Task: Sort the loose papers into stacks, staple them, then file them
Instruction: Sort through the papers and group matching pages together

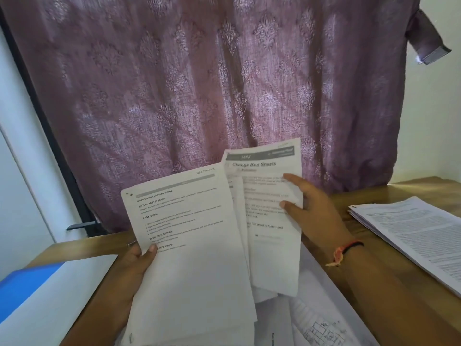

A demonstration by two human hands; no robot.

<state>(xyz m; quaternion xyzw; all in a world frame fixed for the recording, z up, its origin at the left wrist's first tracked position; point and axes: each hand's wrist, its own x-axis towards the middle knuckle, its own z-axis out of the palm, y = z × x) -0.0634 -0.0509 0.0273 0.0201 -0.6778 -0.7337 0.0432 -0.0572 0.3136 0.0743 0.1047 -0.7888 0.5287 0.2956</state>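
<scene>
My left hand [138, 260] grips a bundle of printed sheets [189, 233] by the left edge, thumb on the front page, which is headed "Clean Glasses and Store in Case". My right hand [309, 208] holds a second set of sheets [269, 245] fanned out to the right, fingers on the page titled "Change Bed Sheets". Both sets are lifted off the table and tilted toward me. More loose papers [319, 328], one with a line drawing, lie flat under them on the wooden table [374, 278].
A thick stack of printed pages [414, 236] rests on the table at the right. A blue and white folder [30, 293] lies at the lower left. A purple patterned curtain [212, 83] hangs right behind the table, with white wall on both sides.
</scene>
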